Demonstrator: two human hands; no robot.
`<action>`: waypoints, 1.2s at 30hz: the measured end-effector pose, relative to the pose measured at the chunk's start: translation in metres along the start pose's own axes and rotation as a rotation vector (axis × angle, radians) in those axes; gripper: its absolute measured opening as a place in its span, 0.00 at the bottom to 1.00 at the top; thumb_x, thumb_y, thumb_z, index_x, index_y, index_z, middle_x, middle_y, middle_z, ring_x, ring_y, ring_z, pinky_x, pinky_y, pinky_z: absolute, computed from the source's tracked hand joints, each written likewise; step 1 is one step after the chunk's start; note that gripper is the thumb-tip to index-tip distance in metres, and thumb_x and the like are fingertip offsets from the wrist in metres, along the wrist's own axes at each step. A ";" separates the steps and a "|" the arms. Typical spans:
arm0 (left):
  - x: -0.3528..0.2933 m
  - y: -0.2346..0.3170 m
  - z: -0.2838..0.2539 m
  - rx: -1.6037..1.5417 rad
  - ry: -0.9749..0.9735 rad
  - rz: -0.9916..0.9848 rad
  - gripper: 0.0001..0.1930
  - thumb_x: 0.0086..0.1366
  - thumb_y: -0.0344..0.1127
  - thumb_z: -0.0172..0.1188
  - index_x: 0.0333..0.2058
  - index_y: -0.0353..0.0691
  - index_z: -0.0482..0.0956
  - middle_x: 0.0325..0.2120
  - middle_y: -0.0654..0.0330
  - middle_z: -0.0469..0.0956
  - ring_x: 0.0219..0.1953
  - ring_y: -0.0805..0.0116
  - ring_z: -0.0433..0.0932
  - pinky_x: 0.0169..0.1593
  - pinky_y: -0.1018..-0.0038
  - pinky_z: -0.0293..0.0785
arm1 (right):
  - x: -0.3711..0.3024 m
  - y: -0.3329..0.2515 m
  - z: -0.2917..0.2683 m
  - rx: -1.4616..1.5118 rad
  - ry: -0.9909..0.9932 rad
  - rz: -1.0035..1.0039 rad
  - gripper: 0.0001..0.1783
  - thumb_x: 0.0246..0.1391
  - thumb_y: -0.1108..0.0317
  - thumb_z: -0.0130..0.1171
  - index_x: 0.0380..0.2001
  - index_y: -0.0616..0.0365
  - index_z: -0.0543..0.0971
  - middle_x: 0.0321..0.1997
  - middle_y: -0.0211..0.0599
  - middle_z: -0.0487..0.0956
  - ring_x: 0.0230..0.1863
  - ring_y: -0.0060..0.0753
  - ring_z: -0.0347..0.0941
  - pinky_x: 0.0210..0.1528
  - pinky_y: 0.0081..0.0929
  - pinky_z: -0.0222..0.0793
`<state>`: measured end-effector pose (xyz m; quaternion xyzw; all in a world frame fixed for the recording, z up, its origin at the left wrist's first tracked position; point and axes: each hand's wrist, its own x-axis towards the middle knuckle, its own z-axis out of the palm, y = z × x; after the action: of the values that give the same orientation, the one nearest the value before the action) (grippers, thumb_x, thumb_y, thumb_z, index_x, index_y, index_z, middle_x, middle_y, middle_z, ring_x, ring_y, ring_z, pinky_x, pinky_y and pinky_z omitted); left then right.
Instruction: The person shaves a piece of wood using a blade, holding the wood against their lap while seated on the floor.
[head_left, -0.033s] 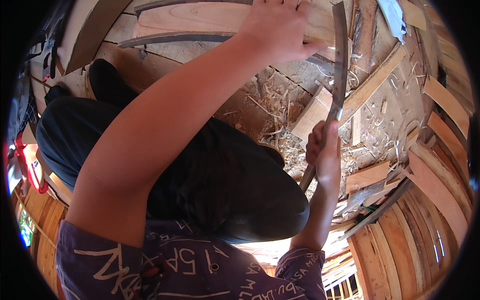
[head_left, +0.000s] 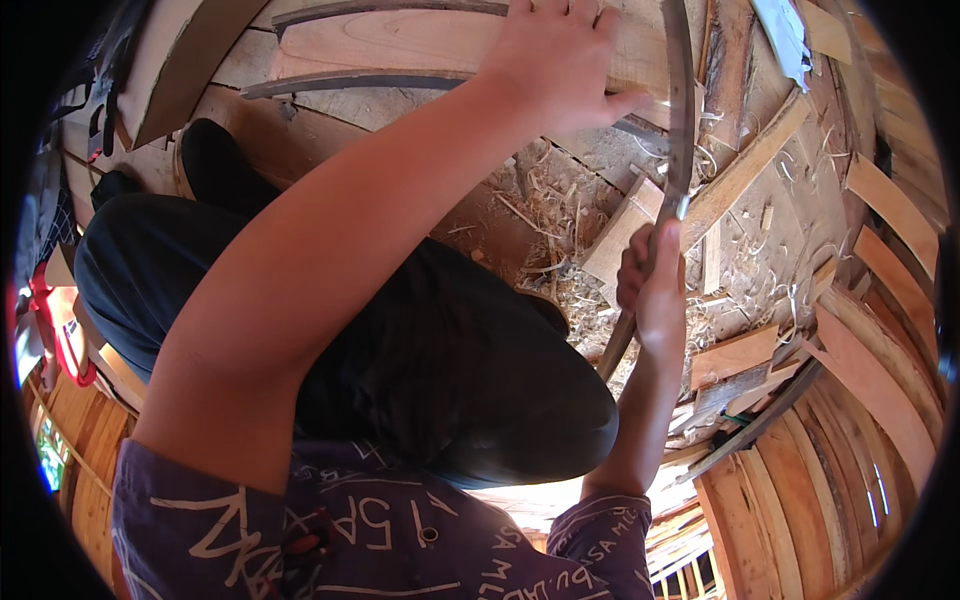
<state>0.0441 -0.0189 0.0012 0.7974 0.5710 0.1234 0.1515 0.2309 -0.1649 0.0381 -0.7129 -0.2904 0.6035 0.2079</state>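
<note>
A long machete, narrow and dark with a slight curve, stretches away from me with its tip at the top edge of the view. My right hand is wrapped round its long handle. Across the top lies a pale wooden board. Resting flat on it, fingers spread and thumb out to the right, is my left hand; some fingertips are cut off by the upper edge. The blade passes just right of the thumb, over the board's right end. Whether it touches the wood I cannot tell.
Curly wood shavings and several offcuts, among them a short block and a strip, litter the plank floor. Dark curved strips border the board. My bent leg lies below. Planks stand along the right.
My right hand has moved slightly up and away from me with the machete, so the blade reaches farther past the board. The left hand has barely shifted.
</note>
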 end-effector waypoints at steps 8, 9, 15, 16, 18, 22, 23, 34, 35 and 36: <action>-0.007 -0.002 -0.006 -0.043 -0.048 -0.009 0.38 0.59 0.62 0.55 0.53 0.29 0.71 0.50 0.43 0.72 0.54 0.50 0.71 0.56 0.52 0.63 | -0.034 0.005 0.000 0.051 0.025 0.082 0.30 0.66 0.36 0.32 0.20 0.48 0.60 0.13 0.17 0.54 0.12 0.11 0.47 0.13 0.17 0.40; -0.009 0.000 -0.005 -0.045 -0.041 0.017 0.38 0.59 0.62 0.55 0.53 0.29 0.70 0.50 0.43 0.72 0.54 0.50 0.71 0.56 0.52 0.63 | -0.044 0.008 0.000 0.078 0.066 0.093 0.30 0.66 0.37 0.32 0.21 0.48 0.60 0.12 0.17 0.54 0.12 0.11 0.47 0.13 0.17 0.40; -0.002 -0.003 0.018 0.006 0.030 0.025 0.39 0.58 0.63 0.56 0.53 0.30 0.70 0.50 0.44 0.73 0.53 0.50 0.71 0.56 0.52 0.63 | 0.024 -0.026 0.006 -0.076 0.021 0.026 0.30 0.66 0.36 0.33 0.19 0.47 0.59 0.12 0.16 0.53 0.11 0.12 0.45 0.13 0.18 0.39; -0.002 -0.002 0.019 0.023 0.027 0.011 0.39 0.58 0.63 0.56 0.53 0.31 0.70 0.50 0.44 0.73 0.53 0.50 0.71 0.56 0.52 0.63 | 0.022 -0.024 0.006 -0.050 0.020 0.042 0.30 0.66 0.36 0.33 0.19 0.47 0.59 0.12 0.16 0.53 0.11 0.12 0.45 0.13 0.18 0.39; -0.002 0.000 0.019 0.011 0.012 0.006 0.39 0.58 0.63 0.56 0.53 0.31 0.70 0.49 0.44 0.73 0.53 0.50 0.71 0.56 0.52 0.63 | 0.012 -0.022 0.009 0.000 0.013 0.070 0.31 0.66 0.35 0.33 0.19 0.47 0.59 0.12 0.16 0.54 0.11 0.12 0.45 0.13 0.18 0.39; -0.008 0.000 0.006 0.037 0.060 0.065 0.39 0.58 0.62 0.56 0.54 0.31 0.69 0.48 0.45 0.73 0.52 0.51 0.72 0.54 0.52 0.64 | -0.040 0.011 0.005 0.057 0.027 0.076 0.31 0.66 0.35 0.32 0.20 0.47 0.59 0.12 0.16 0.53 0.12 0.11 0.45 0.13 0.17 0.39; -0.010 0.001 0.006 0.070 0.086 0.083 0.39 0.58 0.62 0.56 0.54 0.31 0.69 0.48 0.45 0.73 0.52 0.52 0.72 0.54 0.52 0.64 | -0.039 0.012 0.005 0.055 0.000 0.064 0.31 0.66 0.35 0.32 0.20 0.47 0.59 0.12 0.16 0.53 0.12 0.10 0.45 0.13 0.17 0.39; -0.004 -0.005 0.014 0.083 0.076 0.034 0.39 0.58 0.61 0.56 0.55 0.29 0.68 0.46 0.45 0.75 0.50 0.50 0.73 0.53 0.51 0.65 | -0.023 0.010 -0.001 0.062 0.013 0.103 0.31 0.63 0.31 0.34 0.23 0.47 0.58 0.13 0.17 0.53 0.11 0.11 0.43 0.11 0.14 0.37; -0.007 -0.003 0.011 0.061 0.062 0.041 0.39 0.58 0.62 0.56 0.55 0.29 0.68 0.46 0.45 0.75 0.51 0.50 0.73 0.53 0.51 0.65 | -0.041 0.019 -0.003 0.035 0.033 0.083 0.31 0.63 0.31 0.34 0.23 0.47 0.59 0.13 0.18 0.53 0.11 0.11 0.43 0.11 0.14 0.38; -0.007 -0.002 0.013 0.043 0.071 0.044 0.40 0.58 0.62 0.56 0.55 0.29 0.68 0.46 0.45 0.75 0.51 0.50 0.73 0.54 0.51 0.64 | -0.045 0.020 -0.003 0.059 0.007 0.076 0.31 0.63 0.31 0.34 0.23 0.47 0.59 0.14 0.18 0.54 0.11 0.11 0.44 0.11 0.14 0.38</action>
<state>0.0451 -0.0260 -0.0113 0.8080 0.5608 0.1424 0.1111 0.2325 -0.2095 0.0594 -0.7191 -0.2446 0.6168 0.2065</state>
